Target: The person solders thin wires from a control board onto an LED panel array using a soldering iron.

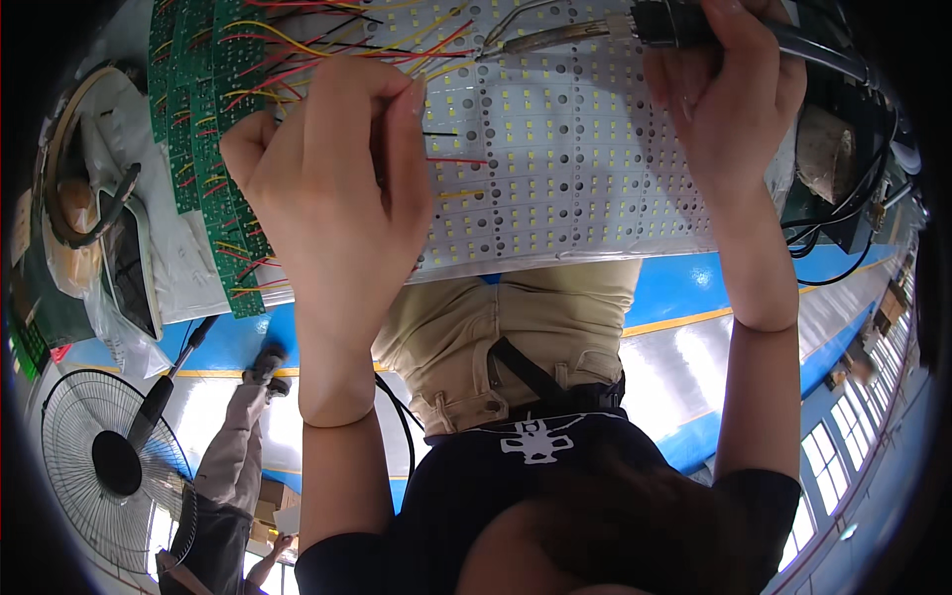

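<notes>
My right hand (734, 99) is closed round the black handle (679, 25) of a soldering iron (565, 38). The iron's tip points left and reaches the white LED panel (555, 149), by the end of a yellow wire (451, 69). My left hand (342, 169) is closed in a pinch just left of that tip, with the yellow wire coming from its fingertips. Beneath it, short black, red and yellow wire ends stick out over the panel. Green circuit boards (213, 149) with many coloured wires lie overlapped to the left of this hand.
At the left are a phone-like dark device (127, 263), a ring-shaped item (55, 159) and plastic bags. A brown lump (825, 154) and black cables (868, 188) lie at the right. A standing fan (117, 461) and another person (233, 456) are beyond the bench.
</notes>
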`<state>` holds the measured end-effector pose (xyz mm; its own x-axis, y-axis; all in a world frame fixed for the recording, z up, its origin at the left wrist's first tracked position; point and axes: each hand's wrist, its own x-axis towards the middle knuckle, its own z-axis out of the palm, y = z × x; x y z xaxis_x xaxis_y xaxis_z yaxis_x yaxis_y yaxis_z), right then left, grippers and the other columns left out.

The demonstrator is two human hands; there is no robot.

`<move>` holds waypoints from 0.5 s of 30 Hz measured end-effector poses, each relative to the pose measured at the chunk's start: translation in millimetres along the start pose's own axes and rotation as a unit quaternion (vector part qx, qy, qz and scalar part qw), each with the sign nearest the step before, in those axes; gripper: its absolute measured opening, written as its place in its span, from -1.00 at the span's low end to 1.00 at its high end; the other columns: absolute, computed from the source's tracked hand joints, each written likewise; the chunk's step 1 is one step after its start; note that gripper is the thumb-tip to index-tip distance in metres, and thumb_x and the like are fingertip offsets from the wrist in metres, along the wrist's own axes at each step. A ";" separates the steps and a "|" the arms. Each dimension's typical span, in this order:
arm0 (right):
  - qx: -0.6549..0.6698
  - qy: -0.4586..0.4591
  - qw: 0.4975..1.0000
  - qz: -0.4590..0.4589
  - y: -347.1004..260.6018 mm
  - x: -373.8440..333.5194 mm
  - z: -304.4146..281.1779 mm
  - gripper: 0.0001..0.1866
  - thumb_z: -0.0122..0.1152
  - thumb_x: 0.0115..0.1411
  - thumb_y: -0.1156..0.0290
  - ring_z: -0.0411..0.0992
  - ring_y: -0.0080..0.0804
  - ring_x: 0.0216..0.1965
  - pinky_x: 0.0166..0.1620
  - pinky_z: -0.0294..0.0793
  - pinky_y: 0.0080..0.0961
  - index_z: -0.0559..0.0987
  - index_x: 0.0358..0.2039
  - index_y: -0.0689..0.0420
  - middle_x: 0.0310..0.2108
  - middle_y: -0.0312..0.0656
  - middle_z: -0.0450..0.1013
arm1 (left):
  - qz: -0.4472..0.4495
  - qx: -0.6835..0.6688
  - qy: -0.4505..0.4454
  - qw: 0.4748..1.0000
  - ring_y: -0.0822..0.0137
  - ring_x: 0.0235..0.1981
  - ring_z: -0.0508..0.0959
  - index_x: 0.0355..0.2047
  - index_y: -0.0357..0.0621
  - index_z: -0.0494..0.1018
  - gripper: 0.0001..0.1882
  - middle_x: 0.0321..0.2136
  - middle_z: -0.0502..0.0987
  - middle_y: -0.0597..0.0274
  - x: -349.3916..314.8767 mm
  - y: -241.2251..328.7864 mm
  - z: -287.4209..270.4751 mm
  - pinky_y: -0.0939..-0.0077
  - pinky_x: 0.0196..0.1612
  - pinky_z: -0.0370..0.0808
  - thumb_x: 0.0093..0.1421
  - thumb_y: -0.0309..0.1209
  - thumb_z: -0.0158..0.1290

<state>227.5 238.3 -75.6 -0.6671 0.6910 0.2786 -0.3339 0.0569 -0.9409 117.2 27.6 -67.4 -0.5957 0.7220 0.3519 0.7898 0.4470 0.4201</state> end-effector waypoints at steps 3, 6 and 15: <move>0.007 -0.009 1.000 -0.003 -1.3 0.5 4.0 -0.78 0.07 0.39 0.46 0.08 -0.60 -0.89 -0.80 0.20 -0.60 0.32 -0.43 0.18 -0.78 -0.30 0.26 | -0.002 0.010 -0.005 1.000 0.51 -0.61 0.38 -0.31 -0.03 0.51 -0.93 -0.61 0.53 0.47 0.1 -0.8 -4.2 0.46 -0.09 0.19 0.30 -0.42 0.20; 0.295 -0.006 0.955 -0.007 20.3 1.4 12.7 -0.77 0.07 0.39 0.46 0.08 -0.60 -0.89 -0.80 0.21 -0.59 0.32 -0.43 0.17 -0.80 -0.32 0.21 | 0.001 0.010 -0.007 1.000 0.51 -0.61 0.38 -0.31 -0.03 0.51 -0.93 -0.61 0.52 0.48 0.6 0.0 -3.4 0.46 -0.09 0.19 0.30 -0.42 0.19; -0.015 -0.004 1.000 -0.005 -3.3 -1.5 5.5 -0.77 0.09 0.38 0.46 0.08 -0.59 -0.89 -0.79 0.21 -0.58 0.32 -0.43 0.16 -0.82 -0.33 0.20 | -0.007 0.003 -0.006 1.000 0.51 -0.61 0.36 -0.31 -0.02 0.51 -0.94 -0.61 0.52 0.48 -0.3 0.0 -1.9 0.45 -0.09 0.19 0.30 -0.42 0.19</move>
<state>226.0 233.1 -71.9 -0.6693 0.6847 0.2885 -0.3198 0.0850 -0.9437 117.2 26.5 -65.9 -0.6046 0.7222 0.3359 0.7826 0.4600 0.4194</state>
